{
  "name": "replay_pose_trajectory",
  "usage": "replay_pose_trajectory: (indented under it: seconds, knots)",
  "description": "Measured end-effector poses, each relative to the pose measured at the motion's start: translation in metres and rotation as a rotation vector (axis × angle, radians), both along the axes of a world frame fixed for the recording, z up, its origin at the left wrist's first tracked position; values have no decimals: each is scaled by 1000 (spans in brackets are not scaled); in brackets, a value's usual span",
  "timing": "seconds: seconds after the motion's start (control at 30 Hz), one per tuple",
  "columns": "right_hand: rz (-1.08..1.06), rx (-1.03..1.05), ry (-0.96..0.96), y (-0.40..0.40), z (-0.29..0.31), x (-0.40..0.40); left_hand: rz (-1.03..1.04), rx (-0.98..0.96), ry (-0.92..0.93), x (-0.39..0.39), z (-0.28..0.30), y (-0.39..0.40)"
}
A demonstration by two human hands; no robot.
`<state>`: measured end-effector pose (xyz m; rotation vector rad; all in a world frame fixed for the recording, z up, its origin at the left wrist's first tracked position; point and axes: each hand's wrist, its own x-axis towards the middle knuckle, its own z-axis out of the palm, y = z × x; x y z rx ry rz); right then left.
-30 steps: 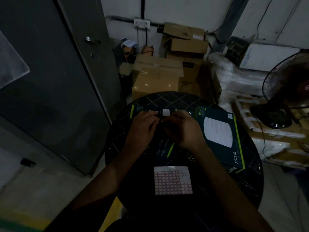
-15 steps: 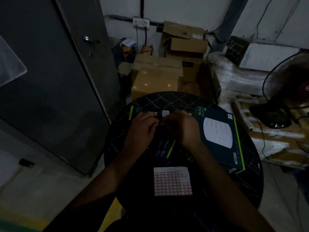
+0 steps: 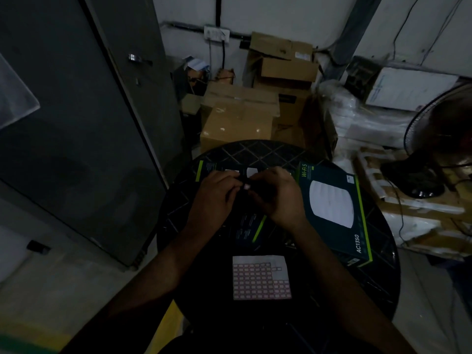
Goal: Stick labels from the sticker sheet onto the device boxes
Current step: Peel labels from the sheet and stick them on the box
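Both hands meet over the near box (image 3: 245,226) at table (image 3: 378,290) centre. Left hand (image 3: 217,192) and right hand (image 3: 277,194) have fingertips together around a small pale label (image 3: 246,186) — looks like a two-hand pinch, but it's too dark to tell which fingers actually hold it. The label sits directly above the box's top face, right between the hands, so the coming move is probably just straight down and press; neither hand is clearly nearer. The box's long axis runs away from the person, with its far end poking out past the knuckles.

Second box (image 3: 334,210) lies just right of the right hand, angled, picture side up — the right hand is the nearer one for that. Sticker sheet (image 3: 261,277) lies flat on the table nearer the body, between the forearms, with several cells along its top right already gone.
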<state>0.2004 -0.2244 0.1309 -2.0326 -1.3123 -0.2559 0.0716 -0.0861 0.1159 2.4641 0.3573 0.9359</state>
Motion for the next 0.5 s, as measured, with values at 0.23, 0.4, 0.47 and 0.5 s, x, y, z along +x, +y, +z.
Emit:
replay_pose_trajectory:
  seconds: [0.23, 0.4, 0.47, 0.5]
  knots:
    - [-27, 115, -142, 15, -17, -5, -10, 16, -5, -2, 0, -1]
    - [-34, 137, -85, 8, -10, -2, -13, 21, 1, 2, -1, 2]
    - [-59, 117, -53, 6, -12, -3, -23, 43, 29, 2, -2, 1]
    - [-70, 116, -44, 7, -14, -4, -13, 70, 53, 2, -2, 0]
